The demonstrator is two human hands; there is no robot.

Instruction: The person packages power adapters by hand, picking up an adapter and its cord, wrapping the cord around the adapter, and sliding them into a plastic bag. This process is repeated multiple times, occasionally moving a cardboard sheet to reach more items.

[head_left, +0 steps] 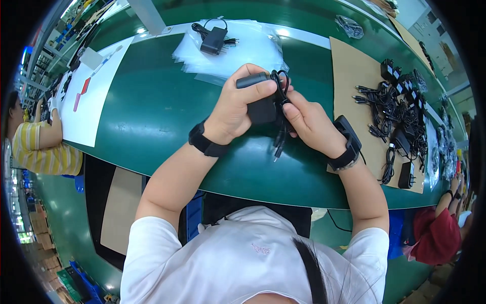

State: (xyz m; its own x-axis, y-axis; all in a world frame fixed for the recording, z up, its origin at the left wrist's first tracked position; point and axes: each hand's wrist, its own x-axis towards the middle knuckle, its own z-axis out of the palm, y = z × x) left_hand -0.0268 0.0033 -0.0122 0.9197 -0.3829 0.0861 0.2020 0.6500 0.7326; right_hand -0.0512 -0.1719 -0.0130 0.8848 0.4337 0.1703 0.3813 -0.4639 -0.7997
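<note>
Above the green table, my left hand (235,104) is closed around a black power adapter (261,109), its thumb lying across the casing. The adapter's black cable (280,83) is bundled in loops beside it, and its plug end dangles below. My right hand (311,121) pinches this cable bundle between thumb and fingers. Beyond my hands, another black power adapter (214,40) with a coiled cable lies on a stack of clear plastic bags (248,55).
At right, a brown cardboard sheet (349,91) bears a pile of black adapters and cables (395,111). A white sheet (93,111) with red pieces lies at left. A person in yellow stripes (43,147) sits at left; another in dark red (438,233) is at right.
</note>
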